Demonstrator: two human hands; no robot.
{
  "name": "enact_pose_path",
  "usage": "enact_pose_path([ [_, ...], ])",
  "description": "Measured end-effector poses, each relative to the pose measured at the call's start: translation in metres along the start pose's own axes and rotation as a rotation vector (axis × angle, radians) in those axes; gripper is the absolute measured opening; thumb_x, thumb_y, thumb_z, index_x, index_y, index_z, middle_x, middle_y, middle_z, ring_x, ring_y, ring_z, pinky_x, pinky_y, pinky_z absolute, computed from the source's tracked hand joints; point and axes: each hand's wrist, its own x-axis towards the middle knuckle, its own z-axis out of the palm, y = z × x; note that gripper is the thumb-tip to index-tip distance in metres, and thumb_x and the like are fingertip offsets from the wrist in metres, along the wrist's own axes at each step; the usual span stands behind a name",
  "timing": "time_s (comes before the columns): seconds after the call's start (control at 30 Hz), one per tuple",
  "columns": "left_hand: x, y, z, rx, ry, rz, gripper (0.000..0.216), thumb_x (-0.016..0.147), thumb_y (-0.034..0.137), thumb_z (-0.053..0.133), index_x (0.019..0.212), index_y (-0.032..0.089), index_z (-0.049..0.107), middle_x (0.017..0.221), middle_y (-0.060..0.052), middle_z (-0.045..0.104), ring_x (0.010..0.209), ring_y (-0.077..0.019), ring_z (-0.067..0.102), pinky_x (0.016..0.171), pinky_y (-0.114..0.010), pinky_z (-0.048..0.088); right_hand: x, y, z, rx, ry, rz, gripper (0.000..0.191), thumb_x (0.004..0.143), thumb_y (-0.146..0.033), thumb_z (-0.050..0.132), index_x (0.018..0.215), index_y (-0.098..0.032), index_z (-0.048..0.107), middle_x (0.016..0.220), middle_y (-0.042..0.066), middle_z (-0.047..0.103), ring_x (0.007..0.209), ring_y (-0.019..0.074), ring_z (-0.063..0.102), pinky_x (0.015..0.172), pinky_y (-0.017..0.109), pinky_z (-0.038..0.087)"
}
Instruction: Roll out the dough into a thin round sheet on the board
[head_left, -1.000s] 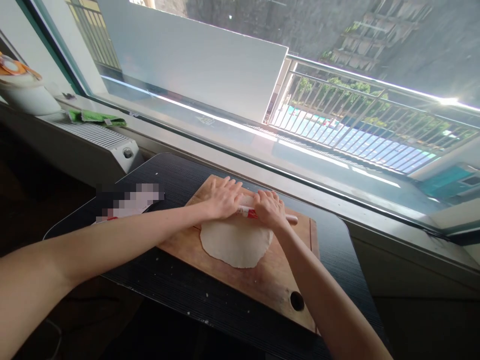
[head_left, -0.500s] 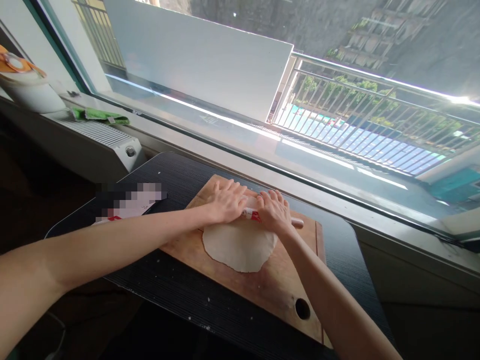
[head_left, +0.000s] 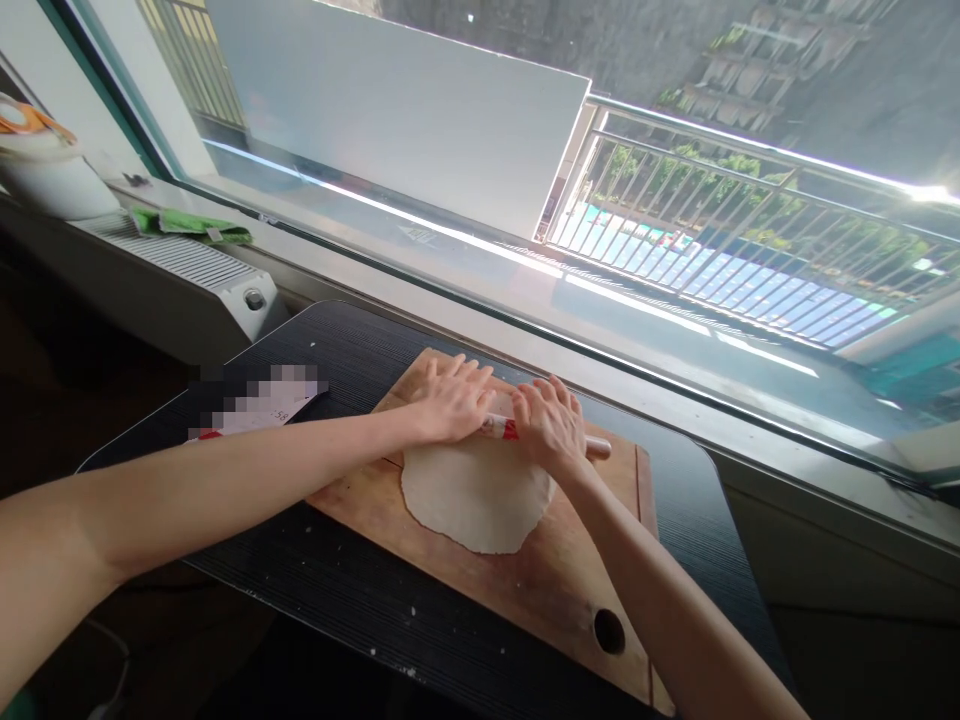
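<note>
Hands barely shifted: left hand [head_left: 450,400], right hand [head_left: 551,430] press rolling pin [head_left: 501,428] at dough [head_left: 472,495] far edge, fingers flat, close together; board [head_left: 555,580] beneath.

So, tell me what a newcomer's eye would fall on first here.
The pale round dough on the wooden board, with the left hand and right hand pressed side by side on a rolling pin at its far edge. Behind, the wide bright window with a balcony railing to the right.
</note>
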Motion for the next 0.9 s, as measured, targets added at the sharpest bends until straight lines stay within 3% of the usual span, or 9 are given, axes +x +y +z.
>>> enact_pose_path([
  [0.23,0.044,-0.006,-0.013,-0.009,0.046,-0.156,0.054,0.099,0.036,0.021,0.146,0.018,0.041,0.152,-0.014,0.046,0.147,-0.0308,0.029,0.116,-0.064,0.021,0.055,0.001,-0.002,0.01,-0.081,0.169,0.049,0.103,-0.037,0.023,0.131,-0.017,0.058,0.143,0.015,0.052,0.136,0.0305,0.04,0.11,0.049,0.033],
  [0.3,0.039,-0.006,-0.011,-0.012,0.041,-0.136,0.055,0.099,0.037,0.02,0.146,0.019,0.041,0.153,-0.013,0.045,0.147,-0.0308,0.028,0.116,-0.063,0.023,0.049,0.0,-0.003,0.015,-0.085,0.176,0.048,0.103,-0.037,0.023,0.129,-0.019,0.059,0.14,0.014,0.055,0.135,0.0294,0.042,0.11,0.047,0.034],
  [0.47,0.006,-0.001,0.001,-0.006,0.026,0.005,0.058,0.099,0.044,0.021,0.151,0.022,0.038,0.159,-0.009,0.039,0.148,-0.0312,0.027,0.118,-0.061,0.02,0.006,0.001,-0.003,0.015,-0.071,0.031,0.042,0.103,-0.037,0.028,0.126,-0.027,0.062,0.139,0.006,0.058,0.139,0.0254,0.037,0.115,0.043,0.029],
  [0.57,0.02,-0.001,-0.006,-0.014,0.034,-0.051,0.057,0.099,0.042,0.023,0.15,0.021,0.037,0.158,-0.01,0.041,0.148,-0.0301,0.027,0.118,-0.06,0.02,0.023,0.001,-0.004,0.021,-0.034,0.08,0.043,0.103,-0.037,0.028,0.129,-0.024,0.06,0.142,0.009,0.055,0.138,0.0272,0.038,0.114,0.045,0.029],
  [0.7,0.042,-0.004,-0.015,-0.03,0.008,-0.149,0.055,0.099,0.038,0.02,0.146,0.017,0.042,0.154,-0.015,0.045,0.147,-0.0327,0.029,0.115,-0.065,0.022,0.053,0.0,-0.006,0.029,-0.083,0.217,0.048,0.103,-0.036,0.025,0.129,-0.017,0.059,0.141,0.016,0.054,0.133,0.0298,0.044,0.109,0.047,0.035],
  [0.9,0.005,0.0,-0.003,-0.02,-0.002,0.015,0.057,0.099,0.044,0.023,0.149,0.022,0.039,0.157,-0.009,0.041,0.148,-0.0319,0.027,0.118,-0.061,0.021,0.011,0.003,-0.004,0.021,-0.102,0.07,0.041,0.103,-0.037,0.028,0.122,-0.027,0.063,0.136,0.006,0.06,0.137,0.0253,0.04,0.113,0.044,0.031],
])
